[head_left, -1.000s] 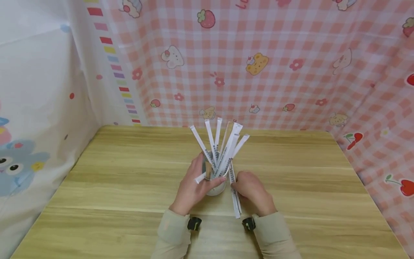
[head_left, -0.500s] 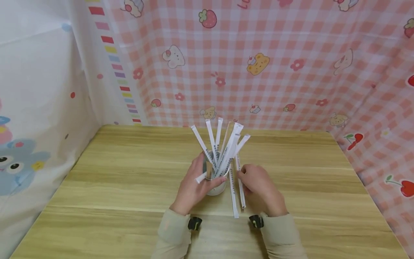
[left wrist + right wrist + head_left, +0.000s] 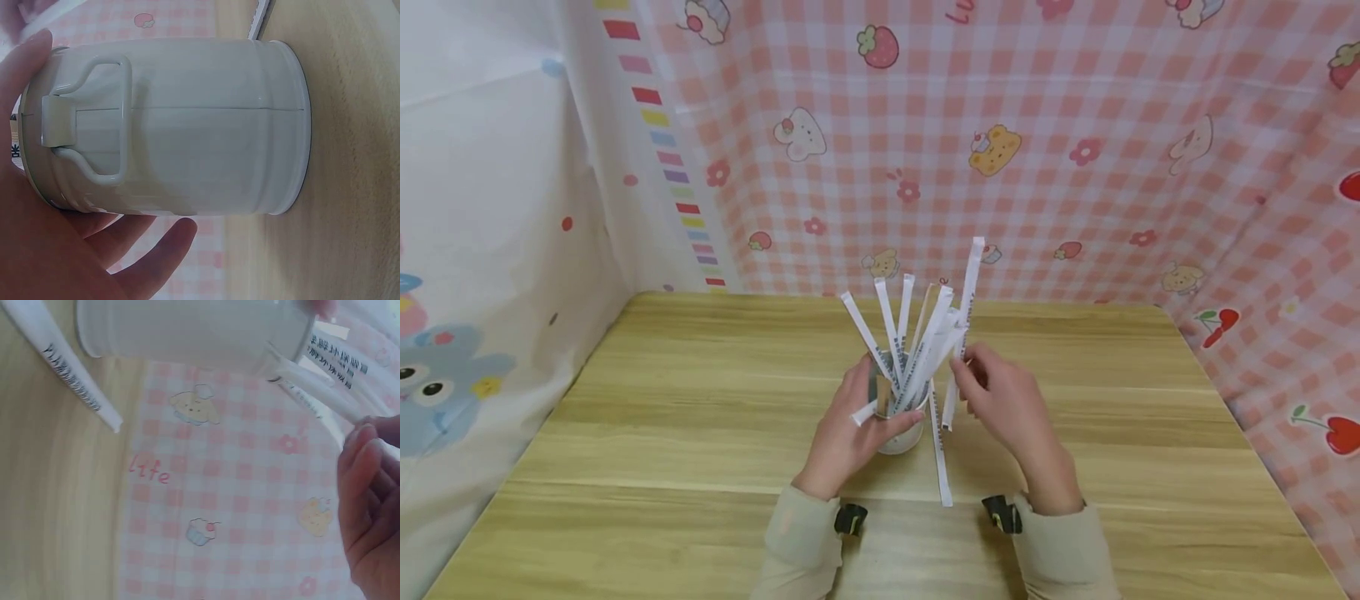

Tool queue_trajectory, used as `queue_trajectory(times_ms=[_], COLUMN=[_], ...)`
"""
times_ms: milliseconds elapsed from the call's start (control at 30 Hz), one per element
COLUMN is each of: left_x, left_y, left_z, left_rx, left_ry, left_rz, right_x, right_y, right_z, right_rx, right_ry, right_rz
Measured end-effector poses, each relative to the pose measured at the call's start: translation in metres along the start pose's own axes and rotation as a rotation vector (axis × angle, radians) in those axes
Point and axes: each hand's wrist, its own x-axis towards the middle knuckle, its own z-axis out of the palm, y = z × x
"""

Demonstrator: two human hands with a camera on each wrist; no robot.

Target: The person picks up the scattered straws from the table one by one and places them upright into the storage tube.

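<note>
A white metal can [image 3: 187, 125] with a wire handle stands upright on the table. Several paper-wrapped sticks [image 3: 867, 333] with dark print fan out of its mouth. Around the can's upper part, my left hand [image 3: 841, 442] keeps its thumb and fingers. At the can's right, my right hand [image 3: 1006, 400] pinches one paper-wrapped stick [image 3: 972, 279] near its middle; it is nearly upright, and its lower end appears beside the can in the right wrist view. Another paper-wrapped stick [image 3: 940, 458] lies on the table by the can. A brown piece [image 3: 883, 396] shows at the can's mouth.
The wood-grain table [image 3: 662, 433] reaches back to a pink checked cloth [image 3: 865, 167] hung behind it. A white printed cloth [image 3: 490, 208] hangs at the left, and more checked cloth [image 3: 1292, 333] at the right.
My right hand has picked one of two sticks lying by the can up off the table, moving right, then farther up and away. My left hand and the can have stayed put.
</note>
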Motion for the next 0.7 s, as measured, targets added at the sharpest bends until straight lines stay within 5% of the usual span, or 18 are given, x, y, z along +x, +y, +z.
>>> queue_trajectory(times_ms=[433,700], left_x=[0.002,0.000], left_y=[0.001,0.000], left_z=[-0.001,-0.002], left_rx=[-0.012,-0.054], left_ry=[-0.005,0.001], left_rz=[-0.025,0.009], right_x=[-0.005,-0.003], right_y=[-0.020,-0.022], right_z=[-0.008,0.001], right_rx=[0.086,0.084], right_ry=[0.260,0.253], right_rz=[-0.217,-0.269])
